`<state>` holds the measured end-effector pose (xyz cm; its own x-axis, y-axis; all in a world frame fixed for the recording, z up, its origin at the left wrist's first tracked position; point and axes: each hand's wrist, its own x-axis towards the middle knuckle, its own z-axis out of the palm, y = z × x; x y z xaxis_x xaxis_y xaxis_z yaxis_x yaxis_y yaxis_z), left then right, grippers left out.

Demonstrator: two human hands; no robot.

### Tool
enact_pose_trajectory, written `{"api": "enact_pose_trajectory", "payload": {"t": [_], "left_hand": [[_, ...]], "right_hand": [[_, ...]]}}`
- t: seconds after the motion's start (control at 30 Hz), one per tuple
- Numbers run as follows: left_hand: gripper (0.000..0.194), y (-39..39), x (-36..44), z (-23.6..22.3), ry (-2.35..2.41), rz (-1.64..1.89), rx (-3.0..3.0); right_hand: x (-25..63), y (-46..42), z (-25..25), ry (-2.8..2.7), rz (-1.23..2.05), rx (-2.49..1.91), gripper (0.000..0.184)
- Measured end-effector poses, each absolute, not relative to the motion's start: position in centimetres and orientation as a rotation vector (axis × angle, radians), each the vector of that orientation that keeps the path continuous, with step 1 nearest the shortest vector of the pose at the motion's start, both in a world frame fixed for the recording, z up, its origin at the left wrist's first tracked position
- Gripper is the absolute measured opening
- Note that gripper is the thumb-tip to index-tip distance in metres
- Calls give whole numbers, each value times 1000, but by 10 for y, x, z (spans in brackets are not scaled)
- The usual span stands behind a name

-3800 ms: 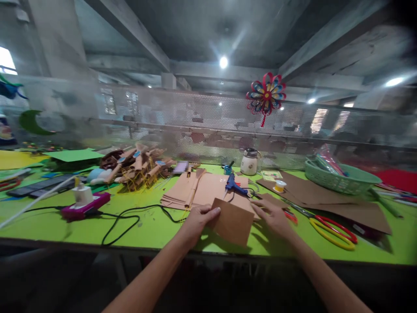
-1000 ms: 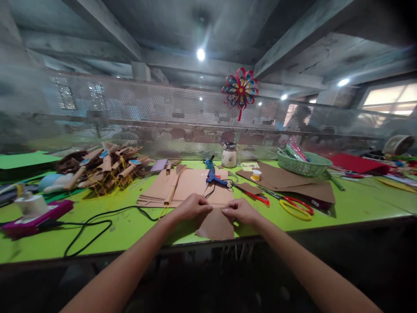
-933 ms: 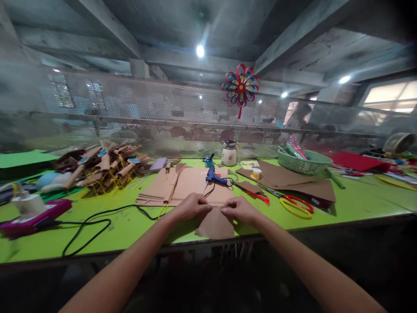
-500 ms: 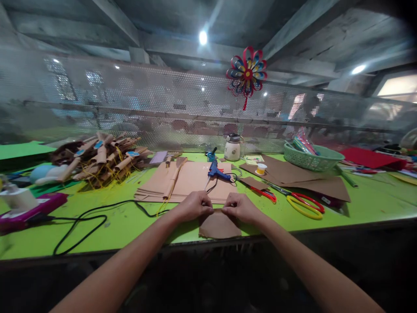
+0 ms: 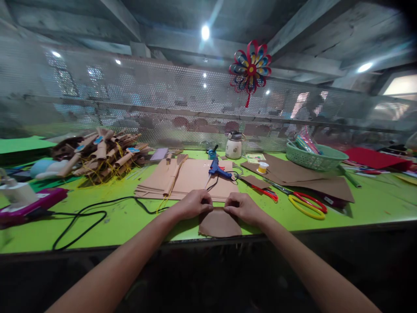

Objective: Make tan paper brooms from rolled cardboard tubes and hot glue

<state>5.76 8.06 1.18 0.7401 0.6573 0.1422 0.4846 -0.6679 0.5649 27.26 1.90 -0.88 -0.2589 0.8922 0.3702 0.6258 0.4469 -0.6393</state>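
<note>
Lime-green tabletop (image 5: 130, 230) beneath plain browns and bright accents.
The small curved paper piece (image 5: 220, 224) is plain brown, the paper stack (image 5: 192, 178) paler tan; the glue gun (image 5: 219, 169) is blue with a touch of red. The scissors (image 5: 307, 205) pair a red handle loop with a yellow one. The power strip (image 5: 35, 205) is magenta, the basket (image 5: 316, 160) pale green with an openwork pattern, the jar (image 5: 233, 148) off-white with dark spots. The flower ornament (image 5: 250, 69) mixes red, blue and yellow.
</note>
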Motion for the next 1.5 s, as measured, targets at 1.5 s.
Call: {"api": "enact_pose_trajectory", "payload": {"t": [1.5], "left_hand": [[20,66,56,9,680,568,2848]], "right_hand": [[269,4,6,-2692,-483,-1164,9]]}}
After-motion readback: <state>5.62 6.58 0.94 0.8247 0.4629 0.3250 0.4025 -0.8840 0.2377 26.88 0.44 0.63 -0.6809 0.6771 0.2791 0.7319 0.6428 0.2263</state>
